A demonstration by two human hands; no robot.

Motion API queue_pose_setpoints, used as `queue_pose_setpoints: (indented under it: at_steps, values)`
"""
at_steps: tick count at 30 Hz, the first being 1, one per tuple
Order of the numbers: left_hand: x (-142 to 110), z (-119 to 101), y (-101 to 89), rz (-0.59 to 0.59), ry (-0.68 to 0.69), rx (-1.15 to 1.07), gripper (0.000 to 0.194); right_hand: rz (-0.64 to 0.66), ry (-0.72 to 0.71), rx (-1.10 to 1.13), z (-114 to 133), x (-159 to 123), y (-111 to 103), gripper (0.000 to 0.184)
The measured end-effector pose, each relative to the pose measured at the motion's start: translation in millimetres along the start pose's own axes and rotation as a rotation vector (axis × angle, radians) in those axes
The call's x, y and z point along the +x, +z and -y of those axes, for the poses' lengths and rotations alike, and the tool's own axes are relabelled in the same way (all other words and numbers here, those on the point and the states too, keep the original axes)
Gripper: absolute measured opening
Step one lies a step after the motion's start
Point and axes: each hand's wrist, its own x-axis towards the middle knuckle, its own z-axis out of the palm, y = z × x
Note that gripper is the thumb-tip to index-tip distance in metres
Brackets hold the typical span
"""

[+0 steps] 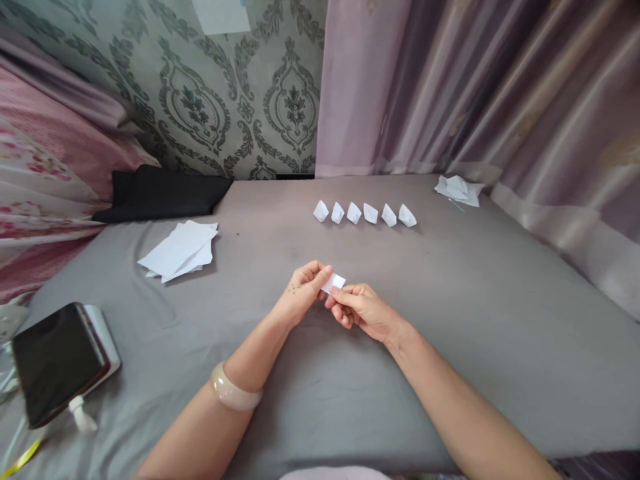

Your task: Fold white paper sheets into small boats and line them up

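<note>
Between my two hands is a small folded piece of white paper [336,283], held above the grey cloth. My left hand [303,288] pinches its left side, thumb on top. From the right, my right hand [364,308] grips its lower edge between thumb and fingers. Beyond the hands stands a row of several small folded white paper shapes [370,213], spaced a little apart. Over to the left lies a loose stack of white paper sheets [180,250].
Grey cloth [475,320] covers the surface. A black-screened tablet [57,363] with a white cable lies at left, and a black cloth [165,193] at back left. Crumpled white paper [460,190] sits at back right beside the curtain [400,87].
</note>
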Motion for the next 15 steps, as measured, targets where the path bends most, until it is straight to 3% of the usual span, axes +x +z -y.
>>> queue_pose_setpoints:
  at_steps: [3,5,7,9,11,15]
  values:
    - [3.0,1.7,-2.7,0.011,-0.075,-0.087,0.037,-0.111,-0.039,-0.216,7.1,-4.9,-3.3,0.048]
    - [5.1,2.3,-4.8,0.023,-0.136,-0.160,0.035,-0.326,-0.233,-0.422,10.8,-7.5,-6.1,0.043]
    - [6.2,1.5,-6.9,0.022,-0.180,-0.210,0.033,-0.434,-0.496,-0.639,11.0,-7.8,-7.8,0.027]
    - [5.8,-0.3,-8.0,0.024,-0.221,-0.241,0.032,-0.356,-0.694,-0.805,7.2,-5.5,-7.9,0.021]
    - [4.2,-2.1,-7.6,0.040,-0.265,-0.256,0.030,-0.266,-0.796,-0.867,1.1,-1.7,-6.9,0.024]
    - [0.6,-2.1,-4.1,0.079,-0.345,-0.192,0.024,-0.305,-0.806,-0.818,-7.3,3.7,-6.3,0.023]
